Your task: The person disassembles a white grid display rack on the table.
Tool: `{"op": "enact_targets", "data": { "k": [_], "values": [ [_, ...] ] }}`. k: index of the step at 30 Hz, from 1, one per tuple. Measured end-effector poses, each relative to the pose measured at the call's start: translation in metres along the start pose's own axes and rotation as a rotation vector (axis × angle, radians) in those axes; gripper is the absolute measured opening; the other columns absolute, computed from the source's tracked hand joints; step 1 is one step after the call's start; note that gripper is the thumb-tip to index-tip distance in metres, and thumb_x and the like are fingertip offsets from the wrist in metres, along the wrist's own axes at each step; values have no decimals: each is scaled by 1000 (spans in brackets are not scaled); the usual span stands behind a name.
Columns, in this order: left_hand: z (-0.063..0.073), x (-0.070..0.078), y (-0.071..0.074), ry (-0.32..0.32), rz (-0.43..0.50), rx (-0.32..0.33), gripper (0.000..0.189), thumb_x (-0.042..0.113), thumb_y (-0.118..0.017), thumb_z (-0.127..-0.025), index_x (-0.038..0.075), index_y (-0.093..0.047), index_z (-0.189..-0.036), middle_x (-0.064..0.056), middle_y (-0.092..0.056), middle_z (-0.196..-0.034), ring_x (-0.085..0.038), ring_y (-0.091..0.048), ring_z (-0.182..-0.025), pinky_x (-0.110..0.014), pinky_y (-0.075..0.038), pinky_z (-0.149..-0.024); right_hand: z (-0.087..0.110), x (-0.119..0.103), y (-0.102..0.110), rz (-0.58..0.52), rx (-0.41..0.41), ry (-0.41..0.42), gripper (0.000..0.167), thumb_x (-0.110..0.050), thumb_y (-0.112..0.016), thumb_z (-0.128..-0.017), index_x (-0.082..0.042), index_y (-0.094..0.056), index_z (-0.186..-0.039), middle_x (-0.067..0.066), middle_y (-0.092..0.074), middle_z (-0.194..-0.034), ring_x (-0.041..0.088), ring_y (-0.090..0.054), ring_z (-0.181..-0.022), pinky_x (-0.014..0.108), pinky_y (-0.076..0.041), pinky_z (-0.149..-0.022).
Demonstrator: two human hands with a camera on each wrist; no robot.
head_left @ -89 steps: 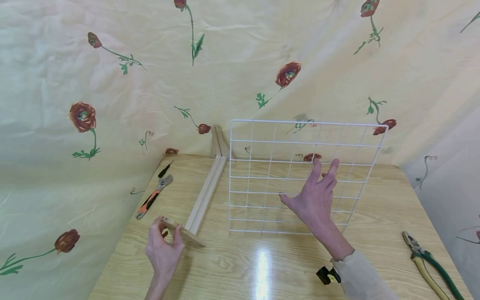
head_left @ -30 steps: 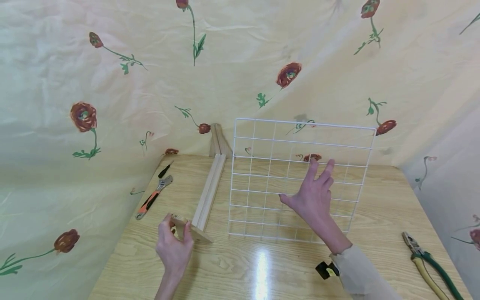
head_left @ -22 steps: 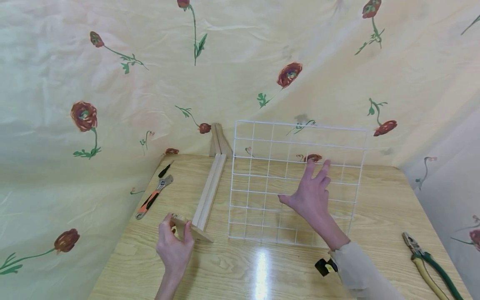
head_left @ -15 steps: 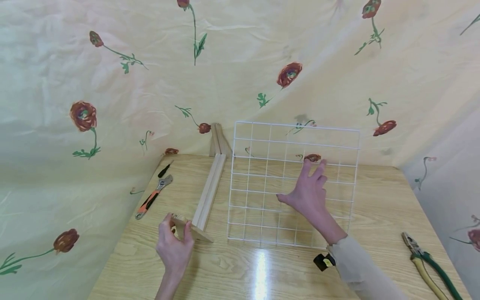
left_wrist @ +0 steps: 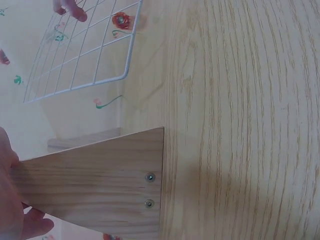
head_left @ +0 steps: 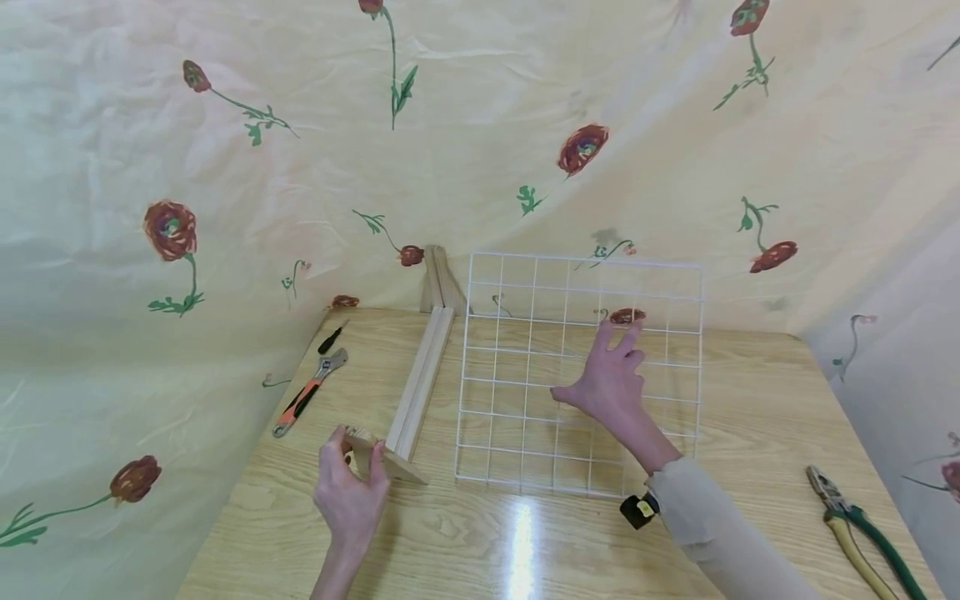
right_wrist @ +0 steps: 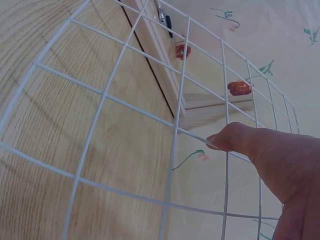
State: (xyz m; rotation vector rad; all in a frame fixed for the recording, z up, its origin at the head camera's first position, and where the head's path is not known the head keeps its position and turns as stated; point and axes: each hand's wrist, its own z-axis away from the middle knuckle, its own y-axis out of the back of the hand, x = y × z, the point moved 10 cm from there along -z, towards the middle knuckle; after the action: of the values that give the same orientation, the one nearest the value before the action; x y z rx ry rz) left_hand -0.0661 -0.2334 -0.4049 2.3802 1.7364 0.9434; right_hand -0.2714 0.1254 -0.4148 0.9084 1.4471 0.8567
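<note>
My left hand [head_left: 348, 500] pinches the near wooden end piece [left_wrist: 95, 175] of a wooden stand, which stands upright on the table. Two screw heads show near the end piece's lower edge in the left wrist view. A pale double rail [head_left: 422, 379] runs back from it to a similar far end piece [head_left: 439, 283]. My right hand [head_left: 606, 383] holds a white wire grid panel [head_left: 462, 358] with fingers spread across its openings. In the right wrist view the thumb [right_wrist: 237, 137] presses on a wire. The panel leans back, right of the rail, its lower edge close over the table.
On the left lie an adjustable wrench [head_left: 309, 394] with orange and black grips and a small black screwdriver [head_left: 328, 342]. Pliers [head_left: 843, 510] with green and yellow handles lie at the right edge. Flowered cloth [head_left: 480, 150] hangs behind and beside the wood-grain table [head_left: 450, 550].
The right hand has swung the grid panel's right side leftward, and its top edge has dropped a little. Earlier, the left hand shifted the stand's near end slightly right; it is still now.
</note>
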Motion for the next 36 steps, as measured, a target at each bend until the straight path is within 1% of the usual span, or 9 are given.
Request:
{"op": "enact_targets", "data": {
  "k": [5, 9, 14, 18, 22, 24, 32, 36],
  "values": [
    [-1, 0, 0, 0, -6, 4, 51, 28, -67, -90, -14, -53, -114, -26, -59, -81, -39, -62, -59, -48, -53, -43, -4, 4, -11, 13, -52, -15, 144, -48, -93, -58, 5, 0, -155, 42, 16, -152, 66, -34, -116, 56, -52, -55],
    [-1, 1, 0, 2, -6, 3, 51, 28, -67, -90, -14, -53, -114, -26, -59, -81, -39, -62, -59, -48, -53, -43, -6, 6, -19, 16, -74, -24, 145, -50, -93, -58, 5, 0, -156, 41, 19, -152, 67, -34, -117, 53, -52, -52],
    [-1, 1, 0, -3, -8, 7, 51, 31, -65, -93, -14, -53, -114, -26, -59, -81, -40, -62, -59, -48, -53, -43, -7, 9, -30, 29, -116, -41, 141, -50, -92, -59, 5, -4, -155, 40, 22, -152, 66, -33, -117, 51, -52, -52],
    [-1, 1, 0, -7, -9, 6, 50, 31, -65, -92, -13, -53, -113, -25, -59, -81, -39, -62, -58, -48, -53, -42, -9, 12, -38, 39, -150, -57, 138, -49, -92, -60, 6, -6, -154, 41, 19, -152, 66, -33, -118, 53, -52, -55],
    [-1, 1, 0, -7, -7, 6, 50, 29, -66, -91, -13, -53, -113, -26, -59, -81, -39, -62, -59, -48, -53, -43, -12, 15, -45, 48, -158, -58, 138, -49, -92, -59, 6, -6, -153, 43, 14, -151, 65, -33, -117, 56, -52, -55],
    [-1, 1, 0, -9, -5, 11, 50, 31, -66, -93, -13, -53, -113, -26, -59, -81, -40, -62, -59, -48, -54, -43, -12, 15, -48, 48, -163, -58, 139, -49, -92, -58, 6, -7, -152, 44, 13, -151, 66, -33, -117, 57, -52, -56],
    [-1, 0, 0, -14, -15, 14, 50, 31, -65, -92, -13, -53, -113, -25, -59, -80, -39, -62, -57, -47, -52, -40, -11, 14, -55, 56, -220, -72, 136, -51, -91, -61, 7, -8, -151, 46, 10, -149, 66, -33, -117, 63, -53, -63],
    [-1, 0, 1, -13, -19, 16, 51, 31, -65, -93, -14, -53, -113, -25, -59, -80, -39, -61, -56, -47, -51, -39, -12, 15, -60, 64, -242, -74, 137, -52, -90, -62, 8, -7, -152, 47, 10, -149, 67, -33, -118, 67, -53, -68]
  ]
}}
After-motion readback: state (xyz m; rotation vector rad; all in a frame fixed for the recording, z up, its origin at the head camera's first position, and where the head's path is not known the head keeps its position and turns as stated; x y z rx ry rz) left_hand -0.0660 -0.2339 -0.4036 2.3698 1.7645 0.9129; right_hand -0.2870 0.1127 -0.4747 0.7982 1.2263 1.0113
